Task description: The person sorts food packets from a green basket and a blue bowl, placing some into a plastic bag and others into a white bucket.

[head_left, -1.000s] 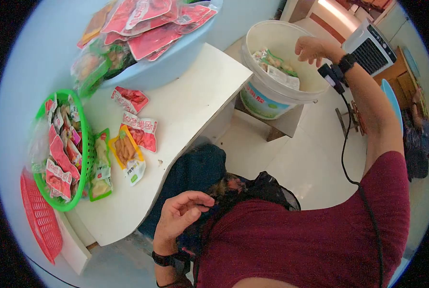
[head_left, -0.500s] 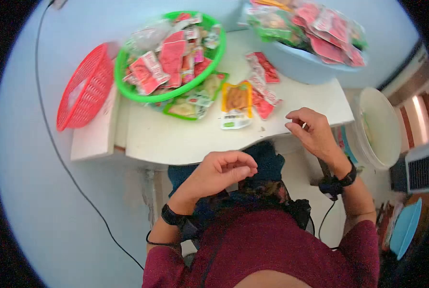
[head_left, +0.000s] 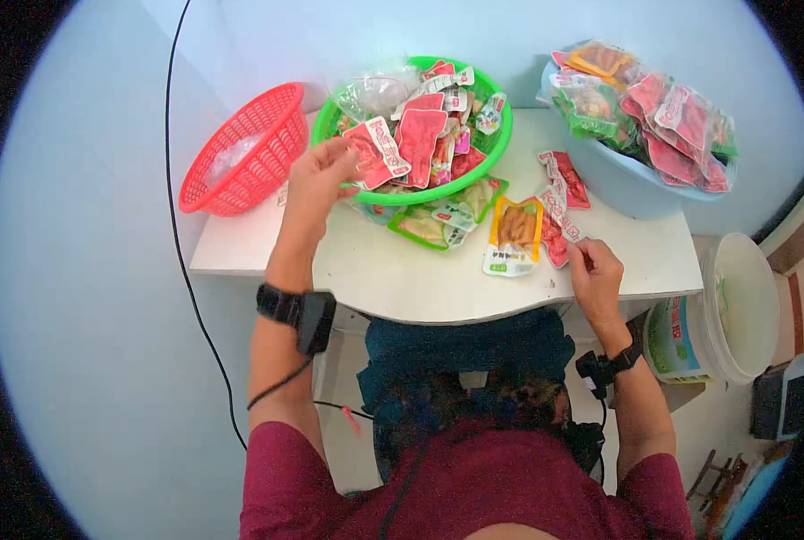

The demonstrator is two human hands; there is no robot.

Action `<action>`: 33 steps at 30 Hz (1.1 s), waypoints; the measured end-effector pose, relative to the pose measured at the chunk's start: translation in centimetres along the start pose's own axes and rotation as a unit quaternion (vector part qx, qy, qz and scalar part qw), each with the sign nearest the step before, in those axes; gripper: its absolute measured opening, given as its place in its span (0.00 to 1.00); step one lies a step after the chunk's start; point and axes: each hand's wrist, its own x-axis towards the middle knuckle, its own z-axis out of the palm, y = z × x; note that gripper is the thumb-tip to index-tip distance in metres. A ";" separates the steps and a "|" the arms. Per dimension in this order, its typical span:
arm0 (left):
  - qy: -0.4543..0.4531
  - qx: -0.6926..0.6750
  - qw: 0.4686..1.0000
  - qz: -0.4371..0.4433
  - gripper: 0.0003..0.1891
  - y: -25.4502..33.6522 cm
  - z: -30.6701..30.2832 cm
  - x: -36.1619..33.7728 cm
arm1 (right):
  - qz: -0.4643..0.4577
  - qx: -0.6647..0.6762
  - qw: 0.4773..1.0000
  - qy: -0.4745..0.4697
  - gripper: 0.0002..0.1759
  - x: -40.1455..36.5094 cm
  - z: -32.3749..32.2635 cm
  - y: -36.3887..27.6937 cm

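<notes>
My left hand [head_left: 315, 191] is at the left rim of the green basket [head_left: 501, 148], thumb and fingers apart. Its fingertips are beside a red-and-white snack packet [head_left: 379, 155] lying on the heap in that basket. My right hand [head_left: 598, 277] rests near the front of the table, its fingers pinched at the lower end of a red snack packet [head_left: 555, 236]. Left of that packet lies a yellow-edged pouch [head_left: 515, 225] with brown food showing. Green-edged pouches [head_left: 424, 227] lie partly under the green basket.
A tilted red basket [head_left: 256, 162] with clear plastic inside stands at the left. On the right, a light-blue basin [head_left: 623, 189] is heaped with packets. Another red packet [head_left: 571, 180] lies beside it. A white bucket [head_left: 744, 306] stands off the table's right end [head_left: 672, 261].
My left hand has moved up and left from the table's front edge to the green basket. My right hand has come to the red packet's end. The camera view has shifted.
</notes>
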 end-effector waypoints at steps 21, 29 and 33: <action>0.136 0.091 0.986 -0.020 0.26 -5.9 0.4 18.9 | -0.120 -0.105 0.987 0.024 0.06 -0.2 0.1 -0.7; 0.204 0.189 0.949 0.145 0.57 -2.6 3.0 17.7 | -0.116 -0.109 0.987 0.001 0.07 -0.1 -0.1 -1.0; 0.112 0.290 0.939 0.149 0.64 -1.5 4.2 18.1 | -0.110 -0.101 0.989 -0.001 0.07 -0.2 0.0 -0.8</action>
